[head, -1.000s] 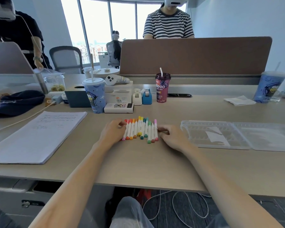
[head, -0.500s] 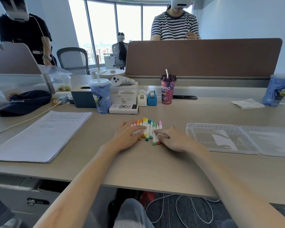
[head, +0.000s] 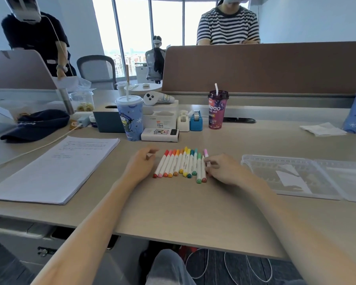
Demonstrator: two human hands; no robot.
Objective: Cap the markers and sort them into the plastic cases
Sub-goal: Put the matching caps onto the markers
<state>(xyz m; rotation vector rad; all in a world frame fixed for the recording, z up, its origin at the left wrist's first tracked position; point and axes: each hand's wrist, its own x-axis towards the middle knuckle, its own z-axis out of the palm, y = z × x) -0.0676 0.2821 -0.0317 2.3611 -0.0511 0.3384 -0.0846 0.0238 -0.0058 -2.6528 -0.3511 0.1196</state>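
Observation:
Several capped markers (head: 180, 163) with white barrels and coloured caps lie side by side in a row on the desk. My left hand (head: 140, 166) rests just left of the row, fingers loosely curled, holding nothing. My right hand (head: 224, 169) is at the row's right end, and its fingertips pinch the pink marker (head: 206, 156), the outermost one. An open clear plastic case (head: 253, 163) lies flat to the right of my right hand, with its lid (head: 349, 182) folded out further right and a white paper slip inside.
A paper stack (head: 56, 169) lies at the left. Behind the markers stand a blue cup (head: 130, 117), a white box (head: 160, 135), tape dispensers (head: 195, 121) and a purple drink cup (head: 217, 110). A tissue (head: 323, 129) lies far right. People stand behind the brown divider (head: 265, 66).
My left hand has come off the markers and now sits left of the row. My right hand has shifted to the row's right end and taken hold of the pink marker.

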